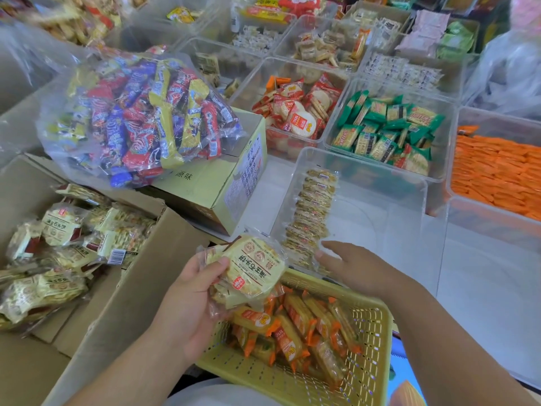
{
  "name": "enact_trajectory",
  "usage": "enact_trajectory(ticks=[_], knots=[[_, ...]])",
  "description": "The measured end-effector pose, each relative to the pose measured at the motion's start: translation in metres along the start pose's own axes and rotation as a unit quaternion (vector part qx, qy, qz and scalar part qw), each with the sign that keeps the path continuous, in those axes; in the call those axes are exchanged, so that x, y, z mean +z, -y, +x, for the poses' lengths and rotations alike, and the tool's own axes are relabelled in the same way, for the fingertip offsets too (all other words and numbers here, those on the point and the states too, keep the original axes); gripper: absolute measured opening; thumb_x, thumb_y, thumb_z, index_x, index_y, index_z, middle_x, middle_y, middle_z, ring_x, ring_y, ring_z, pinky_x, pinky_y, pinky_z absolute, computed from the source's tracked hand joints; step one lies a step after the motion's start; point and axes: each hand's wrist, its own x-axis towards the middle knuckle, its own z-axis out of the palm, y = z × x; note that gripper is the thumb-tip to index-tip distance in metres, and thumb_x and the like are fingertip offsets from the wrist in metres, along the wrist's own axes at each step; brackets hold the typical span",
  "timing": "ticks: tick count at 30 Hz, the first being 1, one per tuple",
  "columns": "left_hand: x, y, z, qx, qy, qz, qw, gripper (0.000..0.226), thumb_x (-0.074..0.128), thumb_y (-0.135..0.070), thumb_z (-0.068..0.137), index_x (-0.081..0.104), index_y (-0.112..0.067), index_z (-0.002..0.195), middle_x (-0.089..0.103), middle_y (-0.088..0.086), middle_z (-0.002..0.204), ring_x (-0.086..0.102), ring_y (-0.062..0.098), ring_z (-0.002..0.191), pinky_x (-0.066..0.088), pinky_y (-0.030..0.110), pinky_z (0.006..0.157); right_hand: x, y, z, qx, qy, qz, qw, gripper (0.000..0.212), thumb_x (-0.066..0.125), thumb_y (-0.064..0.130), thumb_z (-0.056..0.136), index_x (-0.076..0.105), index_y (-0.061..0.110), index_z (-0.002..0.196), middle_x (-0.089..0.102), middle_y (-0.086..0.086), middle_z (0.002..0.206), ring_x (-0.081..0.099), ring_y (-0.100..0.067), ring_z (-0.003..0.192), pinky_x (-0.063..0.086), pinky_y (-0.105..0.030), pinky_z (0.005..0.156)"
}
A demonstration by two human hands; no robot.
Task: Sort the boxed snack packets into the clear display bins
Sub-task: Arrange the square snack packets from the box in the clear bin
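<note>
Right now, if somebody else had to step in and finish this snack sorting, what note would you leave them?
Left hand: grips a small stack of cream cracker packets.
Right hand: open, reaching to the near end of the packet row.
Done: one row stands along the left wall of the nearest clear bin; the rest of that bin is bare.
Left: add the held stack, then the many matching packets in the open cardboard box on the left.
</note>
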Motion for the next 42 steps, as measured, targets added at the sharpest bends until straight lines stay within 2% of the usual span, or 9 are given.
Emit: enact_trajectory(ticks=[7, 12, 16, 20, 24, 29, 34, 39, 42], knots=[[0.009, 0.003, -0.007, 0.04, 0.032, 0.026, 0.998, 0.041, 0.078, -0.026, 0.079, 0.066, -0.02, 0.118, 0.076, 0.018, 0.113, 0.076, 0.034, 0.095, 0.061, 0.037, 0.063, 0.036, 0.083, -0.068, -0.202, -0.038, -0.015, 0.978, 0.09, 0.042, 0.091, 0.074, 0.014, 0.054, 0.151, 0.008, 0.018, 0.165, 0.016, -0.01, 0.149, 0.023, -0.038, 0.116], [0.018, 0.002, -0.009, 0.086, 0.054, 0.095, 0.99, 0.038, 0.087, -0.038, 0.077, 0.068, -0.026, 0.107, 0.075, 0.01, 0.103, 0.075, 0.021, 0.087, 0.057, 0.029, 0.058, 0.045, 0.091, -0.062, -0.188, -0.128, -0.072, 0.971, 0.081, 0.06, 0.072, 0.081, 0.023, 0.044, 0.147, 0.018, 0.0, 0.165, 0.014, -0.022, 0.152, 0.021, -0.042, 0.123], [0.018, 0.006, -0.007, 0.091, 0.079, 0.133, 0.984, 0.034, 0.077, -0.05, 0.082, 0.066, -0.033, 0.11, 0.075, 0.004, 0.113, 0.074, 0.016, 0.098, 0.058, 0.027, 0.068, 0.044, 0.085, -0.058, -0.203, -0.162, -0.02, 0.966, 0.063, 0.062, 0.042, 0.095, 0.035, 0.033, 0.151, 0.03, -0.002, 0.162, 0.024, -0.021, 0.15, 0.01, -0.022, 0.117], [0.016, 0.008, -0.003, 0.075, 0.085, 0.114, 0.987, 0.024, 0.075, -0.038, 0.091, 0.066, -0.029, 0.112, 0.075, 0.01, 0.114, 0.075, 0.023, 0.096, 0.059, 0.03, 0.069, 0.024, 0.058, -0.045, -0.192, -0.213, 0.064, 0.956, 0.046, 0.056, 0.016, 0.101, 0.052, 0.023, 0.146, 0.057, 0.003, 0.143, 0.052, -0.014, 0.129, 0.032, -0.018, 0.109], [0.014, 0.008, 0.0, 0.057, 0.06, 0.078, 0.994, 0.027, 0.067, -0.031, 0.086, 0.068, -0.025, 0.112, 0.075, 0.012, 0.114, 0.075, 0.023, 0.094, 0.059, 0.029, 0.063, -0.007, -0.003, -0.016, -0.101, -0.28, 0.012, 0.955, 0.039, 0.058, 0.012, 0.1, 0.059, 0.018, 0.138, 0.066, -0.005, 0.128, 0.06, -0.026, 0.112, 0.043, -0.029, 0.092], [0.013, 0.01, 0.005, 0.034, 0.032, 0.032, 0.998, 0.018, 0.056, -0.018, 0.101, 0.072, -0.025, 0.106, 0.078, 0.01, 0.108, 0.076, 0.018, 0.085, 0.058, 0.027, 0.056, -0.016, -0.074, 0.031, 0.048, -0.153, -0.076, 0.984, 0.04, 0.048, 0.023, 0.105, 0.052, 0.022, 0.145, 0.059, -0.012, 0.135, 0.056, -0.034, 0.118, 0.043, -0.038, 0.099], [0.012, 0.009, 0.008, 0.034, 0.014, 0.02, 0.999, 0.037, 0.063, -0.023, 0.089, 0.065, -0.02, 0.126, 0.077, 0.009, 0.117, 0.076, 0.018, 0.093, 0.061, 0.029, 0.066, 0.012, -0.085, 0.06, 0.063, -0.017, -0.036, 0.997, 0.044, 0.045, 0.025, 0.106, 0.043, 0.022, 0.15, 0.049, -0.015, 0.146, 0.054, -0.032, 0.123, 0.042, -0.032, 0.092], [0.017, 0.008, 0.009, 0.016, 0.002, -0.005, 1.0, 0.028, 0.055, -0.017, 0.1, 0.066, -0.02, 0.126, 0.076, 0.009, 0.119, 0.076, 0.022, 0.102, 0.055, 0.041, 0.086, 0.021, -0.076, 0.07, 0.059, 0.051, 0.031, 0.996, 0.059, 0.041, 0.045, 0.106, 0.026, 0.022, 0.158, 0.031, -0.009, 0.162, 0.038, -0.028, 0.143, 0.031, -0.035, 0.112], [0.019, 0.007, 0.009, 0.001, -0.002, -0.019, 1.0, 0.026, 0.053, -0.014, 0.101, 0.07, -0.021, 0.12, 0.076, 0.01, 0.118, 0.075, 0.024, 0.103, 0.06, 0.043, 0.084, 0.024, -0.073, 0.072, 0.061, 0.072, 0.041, 0.995, 0.068, 0.04, 0.053, 0.104, 0.018, 0.021, 0.161, 0.022, -0.009, 0.166, 0.03, -0.029, 0.148, 0.026, -0.041, 0.12]])
